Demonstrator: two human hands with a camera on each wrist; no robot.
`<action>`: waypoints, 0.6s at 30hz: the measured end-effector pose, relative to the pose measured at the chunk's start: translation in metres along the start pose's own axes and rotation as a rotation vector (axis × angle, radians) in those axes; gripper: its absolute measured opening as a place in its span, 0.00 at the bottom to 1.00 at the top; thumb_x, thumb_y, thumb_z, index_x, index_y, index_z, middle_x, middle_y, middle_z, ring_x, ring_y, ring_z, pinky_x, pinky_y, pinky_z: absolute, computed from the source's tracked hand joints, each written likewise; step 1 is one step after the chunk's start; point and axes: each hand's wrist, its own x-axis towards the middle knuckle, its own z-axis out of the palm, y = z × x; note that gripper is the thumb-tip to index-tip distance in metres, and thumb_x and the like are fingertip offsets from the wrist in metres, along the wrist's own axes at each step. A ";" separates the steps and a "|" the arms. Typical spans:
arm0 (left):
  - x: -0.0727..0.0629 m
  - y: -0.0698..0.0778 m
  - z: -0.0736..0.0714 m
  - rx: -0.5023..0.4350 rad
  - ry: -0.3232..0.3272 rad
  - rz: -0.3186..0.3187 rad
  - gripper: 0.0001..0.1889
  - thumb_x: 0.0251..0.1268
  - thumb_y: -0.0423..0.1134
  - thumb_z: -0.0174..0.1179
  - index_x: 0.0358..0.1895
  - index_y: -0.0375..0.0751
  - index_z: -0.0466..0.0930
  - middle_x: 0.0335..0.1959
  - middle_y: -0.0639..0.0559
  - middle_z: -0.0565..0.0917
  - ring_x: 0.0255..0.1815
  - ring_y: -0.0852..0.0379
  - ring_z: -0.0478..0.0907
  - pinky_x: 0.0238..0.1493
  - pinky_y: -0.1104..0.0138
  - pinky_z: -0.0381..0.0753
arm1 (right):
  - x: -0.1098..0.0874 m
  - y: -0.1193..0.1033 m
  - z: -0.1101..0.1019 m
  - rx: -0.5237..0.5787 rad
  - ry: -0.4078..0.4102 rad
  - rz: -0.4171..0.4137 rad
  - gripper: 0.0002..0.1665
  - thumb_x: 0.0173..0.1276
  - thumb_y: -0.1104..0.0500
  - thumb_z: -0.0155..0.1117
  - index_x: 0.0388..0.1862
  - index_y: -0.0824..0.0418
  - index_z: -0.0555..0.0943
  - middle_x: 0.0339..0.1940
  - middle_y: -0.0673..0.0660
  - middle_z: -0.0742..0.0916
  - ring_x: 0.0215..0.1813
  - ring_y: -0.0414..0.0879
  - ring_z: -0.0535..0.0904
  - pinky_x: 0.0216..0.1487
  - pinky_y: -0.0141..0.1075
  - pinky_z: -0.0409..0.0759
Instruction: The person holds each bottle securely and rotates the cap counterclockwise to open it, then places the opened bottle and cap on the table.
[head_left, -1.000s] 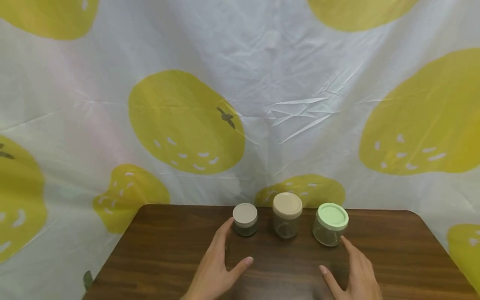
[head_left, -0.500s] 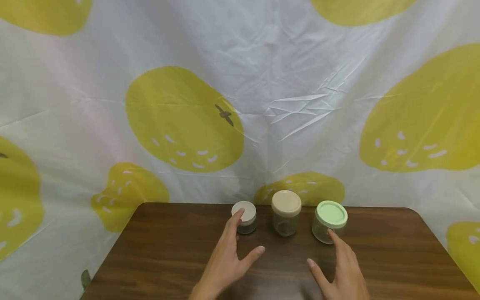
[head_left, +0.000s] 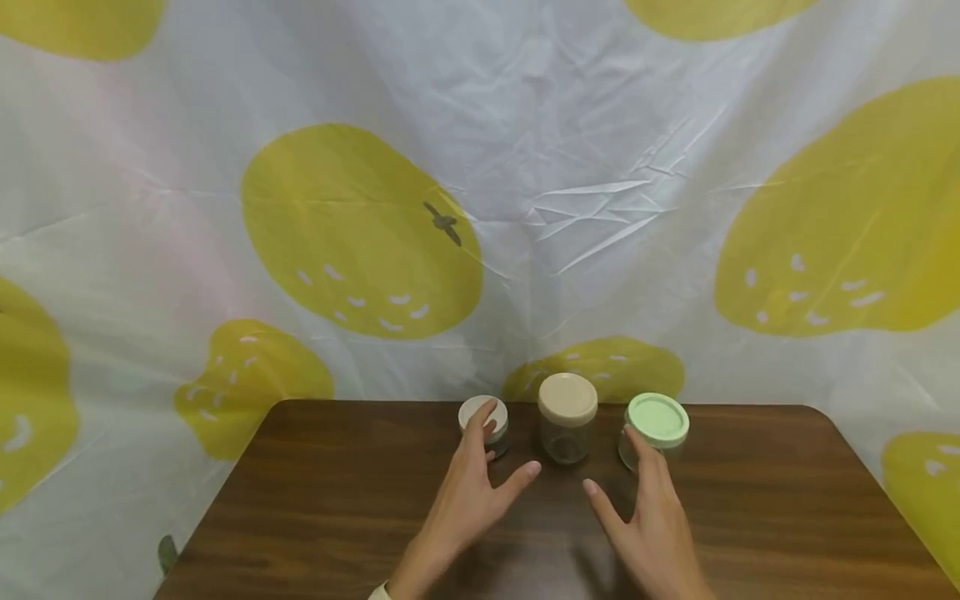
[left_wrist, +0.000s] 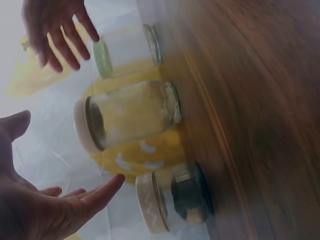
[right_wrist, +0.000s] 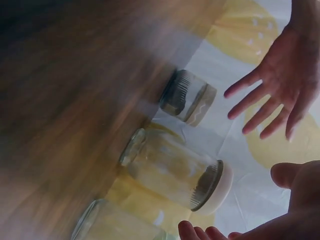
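Note:
Three lidded glass jars stand in a row near the table's back edge. The small left jar [head_left: 477,413] has a whitish lid with a wavy line and something dark inside, as the left wrist view shows. In the middle is the tallest jar [head_left: 567,417], clear, with a cream lid. A light green lid tops the right jar [head_left: 657,420]. My left hand [head_left: 472,492], fingers spread, overlaps the small jar in the head view. My right hand [head_left: 651,508], thumb apart from the fingers, overlaps the front of the green-lidded jar. Neither hand holds anything.
The dark wooden table [head_left: 337,508] has rounded back corners. Right behind it hangs a white cloth [head_left: 570,150] printed with large yellow fruit.
Both hands have moved inward and forward, closer together in front of the middle jar. The jars stay in place on the table, while the view has tilted slightly down.

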 end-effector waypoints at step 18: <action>0.035 -0.003 0.037 -0.103 -0.093 -0.077 0.54 0.66 0.54 0.72 0.85 0.44 0.46 0.85 0.36 0.56 0.84 0.33 0.59 0.74 0.44 0.75 | 0.036 -0.010 0.018 0.167 -0.013 0.080 0.52 0.75 0.44 0.69 0.85 0.60 0.55 0.82 0.65 0.67 0.81 0.64 0.66 0.73 0.62 0.74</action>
